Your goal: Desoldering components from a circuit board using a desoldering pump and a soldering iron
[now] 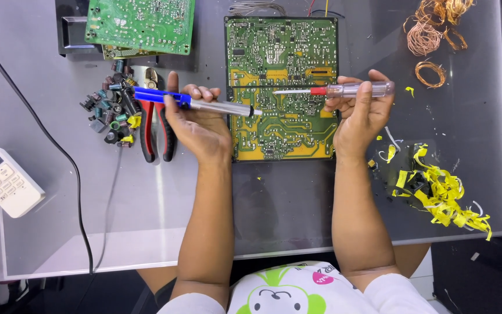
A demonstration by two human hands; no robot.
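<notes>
A large green and yellow circuit board (280,52) lies solder side up at the middle of the glass table (59,221). My left hand (196,119) grips a blue-handled soldering iron (204,104), its metal tip pointing right over the board's left edge. My right hand (361,113) holds a screwdriver (344,89) with a clear handle and red collar. Its shaft points left over the board, toward the iron's tip, with a small gap between the two tips.
Red-handled pliers (149,131) and a heap of loose small components (111,104) lie left of my left hand. Two more green boards (140,23) sit top left. A white remote (4,181) and black cable (79,197) are at left. Copper wire coils (431,35) and yellow tape scraps (443,192) lie right.
</notes>
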